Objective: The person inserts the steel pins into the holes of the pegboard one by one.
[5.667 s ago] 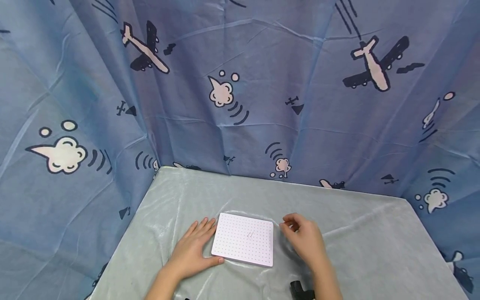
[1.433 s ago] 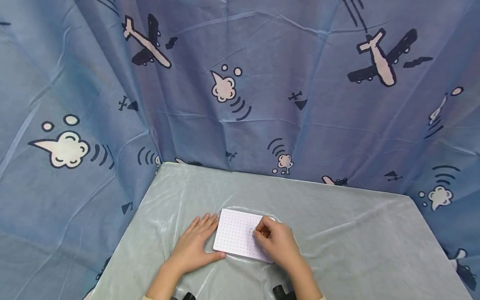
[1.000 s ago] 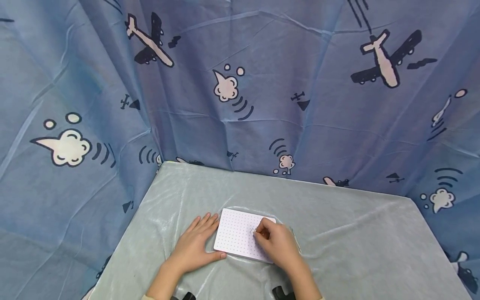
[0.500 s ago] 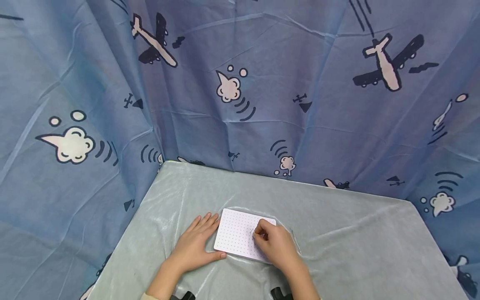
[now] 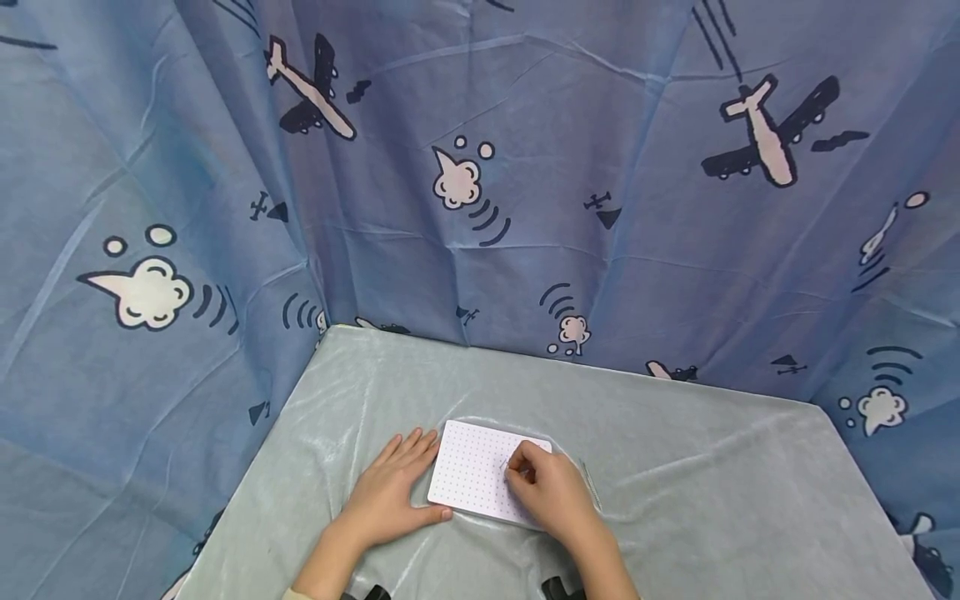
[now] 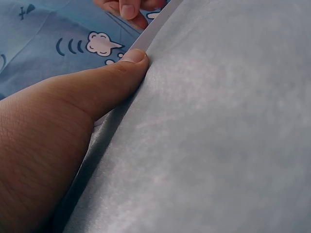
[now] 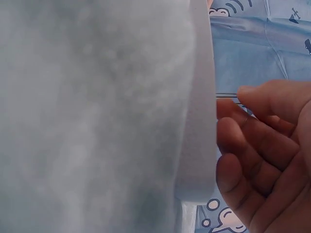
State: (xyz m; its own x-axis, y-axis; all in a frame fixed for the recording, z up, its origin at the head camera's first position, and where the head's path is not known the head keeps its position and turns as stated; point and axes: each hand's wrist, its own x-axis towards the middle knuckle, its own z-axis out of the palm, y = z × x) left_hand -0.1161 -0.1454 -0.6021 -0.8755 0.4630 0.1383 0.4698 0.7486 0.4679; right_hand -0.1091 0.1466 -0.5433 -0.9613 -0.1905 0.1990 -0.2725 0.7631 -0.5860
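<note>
Head view: a person's left hand [image 5: 393,492] lies flat, fingers straight, at 9 o'clock of a dotted white board [image 5: 468,471] on gray cloth [image 5: 712,450]; the right hand [image 5: 557,492] curls over its 4 o'clock side. Slender rods [image 5: 589,483] lie farther out, near 3 o'clock. Left wrist view: the thumb touches the board's edge. Right wrist view: fingertips pinch thin metal pins [image 7: 226,94] — apparently two — against the board.

2 bare hands at the white dotted board [image 5: 468,467], left hand [image 5: 388,493] beside its left edge, fingers extended, left thumb against its near edge, right hand [image 5: 553,487] above its right side, thumb and index finger pinched.
</note>
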